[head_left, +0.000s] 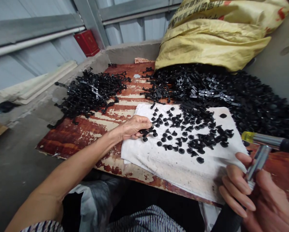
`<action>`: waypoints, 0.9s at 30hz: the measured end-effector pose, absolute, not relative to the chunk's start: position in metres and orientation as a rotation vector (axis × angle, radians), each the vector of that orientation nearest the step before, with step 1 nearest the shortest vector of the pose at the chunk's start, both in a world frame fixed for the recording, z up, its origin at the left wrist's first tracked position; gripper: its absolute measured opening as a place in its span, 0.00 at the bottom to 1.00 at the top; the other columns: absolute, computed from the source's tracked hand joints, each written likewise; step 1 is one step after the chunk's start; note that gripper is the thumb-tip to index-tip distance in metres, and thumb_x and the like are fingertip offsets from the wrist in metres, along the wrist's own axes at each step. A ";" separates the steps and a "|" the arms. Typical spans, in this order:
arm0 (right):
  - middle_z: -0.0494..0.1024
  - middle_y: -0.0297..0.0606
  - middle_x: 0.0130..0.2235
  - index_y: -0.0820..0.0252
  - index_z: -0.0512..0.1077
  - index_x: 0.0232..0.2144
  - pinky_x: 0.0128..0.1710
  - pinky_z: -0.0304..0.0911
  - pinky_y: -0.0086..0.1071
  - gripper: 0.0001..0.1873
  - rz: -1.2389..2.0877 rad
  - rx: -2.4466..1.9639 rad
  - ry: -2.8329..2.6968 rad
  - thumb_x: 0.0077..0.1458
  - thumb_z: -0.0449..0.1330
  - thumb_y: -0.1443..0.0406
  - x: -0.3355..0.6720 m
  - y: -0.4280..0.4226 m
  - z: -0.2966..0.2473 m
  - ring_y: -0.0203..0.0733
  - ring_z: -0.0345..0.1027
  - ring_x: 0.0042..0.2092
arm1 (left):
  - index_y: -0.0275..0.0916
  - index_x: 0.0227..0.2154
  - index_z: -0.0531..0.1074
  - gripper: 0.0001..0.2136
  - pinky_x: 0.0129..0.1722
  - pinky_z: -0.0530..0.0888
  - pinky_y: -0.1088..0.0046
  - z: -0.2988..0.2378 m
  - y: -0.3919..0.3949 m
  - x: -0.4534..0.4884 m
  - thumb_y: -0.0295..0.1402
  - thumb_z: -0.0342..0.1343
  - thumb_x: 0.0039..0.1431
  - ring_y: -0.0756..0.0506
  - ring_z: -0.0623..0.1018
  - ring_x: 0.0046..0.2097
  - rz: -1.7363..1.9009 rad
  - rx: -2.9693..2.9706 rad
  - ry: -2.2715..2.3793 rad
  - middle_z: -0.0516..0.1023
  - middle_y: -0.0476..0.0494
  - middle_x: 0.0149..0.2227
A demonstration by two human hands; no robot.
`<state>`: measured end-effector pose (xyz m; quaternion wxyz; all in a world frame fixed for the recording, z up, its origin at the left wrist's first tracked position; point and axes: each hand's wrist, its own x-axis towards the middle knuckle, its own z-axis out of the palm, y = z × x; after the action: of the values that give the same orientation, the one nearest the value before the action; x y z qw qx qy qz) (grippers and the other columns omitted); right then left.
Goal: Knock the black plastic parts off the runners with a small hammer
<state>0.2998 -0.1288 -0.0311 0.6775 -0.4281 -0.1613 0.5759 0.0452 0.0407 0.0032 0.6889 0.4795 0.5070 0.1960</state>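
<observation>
My left hand (136,126) is closed on a small black jointed bracket (147,130), held low over the left part of a white towel (144,158). Around it on the towel lie many small black round-based knobs (181,150), some single and some heaped. In my right hand (257,190), at the front right, is a mallet (260,159) gripped by its metal shaft. Its head has a translucent yellow face at the left and a black end at the right. The black grip hangs below my fingers.
A pile of black jointed brackets (91,90) lies on the worn red board (106,124) at the left. More brackets (202,90) spill from a yellow woven sack (212,42) at the back. Black parts (267,103) heap at the right. A red box (87,43) stands by the wall.
</observation>
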 end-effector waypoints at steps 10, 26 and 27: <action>0.54 0.25 0.22 0.50 0.77 0.41 0.11 0.35 0.21 0.11 1.296 -0.951 -0.347 0.61 0.59 0.55 0.299 -0.128 -0.030 0.29 0.28 0.20 | 0.35 0.23 0.68 0.12 0.11 0.46 0.86 0.003 0.042 0.046 0.24 0.53 0.64 0.60 0.58 0.11 0.414 1.090 1.127 0.68 0.51 0.15; 0.56 0.26 0.22 0.43 0.77 0.43 0.10 0.45 0.22 0.11 1.292 -1.036 -0.476 0.61 0.58 0.53 0.300 -0.127 -0.030 0.29 0.38 0.16 | 0.36 0.21 0.68 0.14 0.11 0.48 0.83 0.014 0.040 0.056 0.24 0.52 0.64 0.59 0.56 0.11 0.356 1.349 1.279 0.61 0.55 0.11; 0.58 0.26 0.22 0.44 0.76 0.43 0.11 0.48 0.22 0.12 1.308 -1.049 -0.483 0.61 0.59 0.52 0.302 -0.128 -0.031 0.29 0.42 0.16 | 0.36 0.21 0.68 0.14 0.11 0.48 0.83 0.014 0.041 0.055 0.24 0.52 0.63 0.59 0.56 0.11 0.351 1.363 1.279 0.62 0.55 0.11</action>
<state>0.3022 -0.1276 -0.0309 0.6428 -0.4605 -0.2121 0.5742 0.0554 0.0410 0.0141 0.5809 0.5833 0.5475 0.1503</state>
